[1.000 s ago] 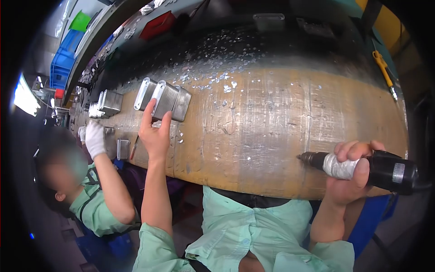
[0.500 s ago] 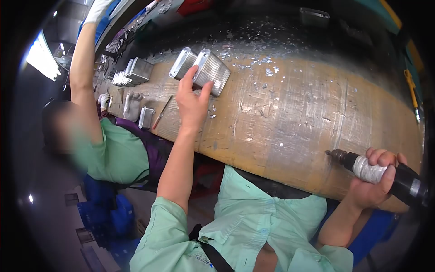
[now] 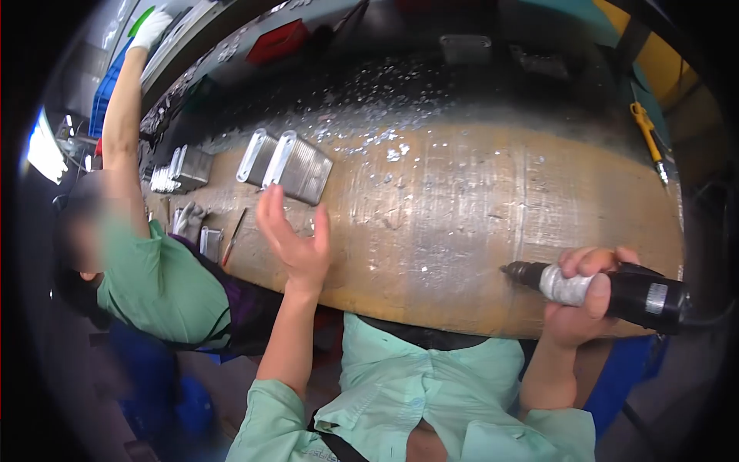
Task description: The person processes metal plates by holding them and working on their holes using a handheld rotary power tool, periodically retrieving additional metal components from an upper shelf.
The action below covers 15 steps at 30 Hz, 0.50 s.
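Now your left hand point(image 3: 295, 250) has thumb and fingers spread, drawn back from the finned metal block point(image 3: 305, 171) just beyond the fingertips, though whether one still grazes it is hard to tell. That leaves the block resting ungripped on the bench point(image 3: 431, 212). Past those fingers, leftward, stands a second block point(image 3: 254, 156). Your right hand point(image 3: 573, 317) curls around the power tool point(image 3: 643, 299), its bit point(image 3: 525, 272) jutting left of the knuckles.

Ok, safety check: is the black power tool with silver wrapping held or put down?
Held: the right hand curls around the tool at its wrapping.
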Motion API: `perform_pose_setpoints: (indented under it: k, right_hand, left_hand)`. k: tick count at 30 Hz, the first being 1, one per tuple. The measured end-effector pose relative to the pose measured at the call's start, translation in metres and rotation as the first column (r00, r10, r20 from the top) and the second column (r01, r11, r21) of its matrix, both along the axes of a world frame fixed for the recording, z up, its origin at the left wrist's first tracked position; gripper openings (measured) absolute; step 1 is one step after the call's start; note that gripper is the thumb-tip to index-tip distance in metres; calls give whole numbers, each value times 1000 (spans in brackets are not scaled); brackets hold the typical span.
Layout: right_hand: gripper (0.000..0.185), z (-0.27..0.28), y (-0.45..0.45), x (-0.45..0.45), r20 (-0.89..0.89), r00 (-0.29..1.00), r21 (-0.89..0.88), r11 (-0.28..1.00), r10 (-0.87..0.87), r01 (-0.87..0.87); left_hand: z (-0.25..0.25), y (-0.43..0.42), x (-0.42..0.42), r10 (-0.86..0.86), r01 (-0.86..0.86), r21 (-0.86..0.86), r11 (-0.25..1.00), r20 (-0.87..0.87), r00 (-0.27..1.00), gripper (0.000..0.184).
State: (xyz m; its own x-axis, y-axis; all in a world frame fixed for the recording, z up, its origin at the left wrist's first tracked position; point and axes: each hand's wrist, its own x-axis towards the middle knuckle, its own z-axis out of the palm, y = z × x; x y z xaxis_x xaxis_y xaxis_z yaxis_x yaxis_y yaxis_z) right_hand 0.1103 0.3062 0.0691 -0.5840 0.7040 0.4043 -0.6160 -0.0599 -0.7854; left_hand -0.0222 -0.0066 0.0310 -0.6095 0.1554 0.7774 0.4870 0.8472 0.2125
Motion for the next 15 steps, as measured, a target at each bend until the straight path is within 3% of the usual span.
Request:
perform_pose_setpoints:
  k: [4,7,10,15]
  right_hand:
    - [51,-2,2,-2,-15,998,-17,998,53,-53]
    - [50,-6,9,-3,-27,997,-9,997,74,-74]
    - [49,-9,20,-4,-25,992,-51,991,125,-126]
    - [48,-20,43,-5,-57,964,-149,952,261,-266]
  left_hand:
    - [13,52,-17,-310,309,27,951,133,941,70]
    - [8,98,-63,-427,431,41,901,254,868,71]
    - [14,152,-119,-444,498,-77,864,350,825,74]
    - [20,231,-211,-333,489,-376,787,409,850,83]
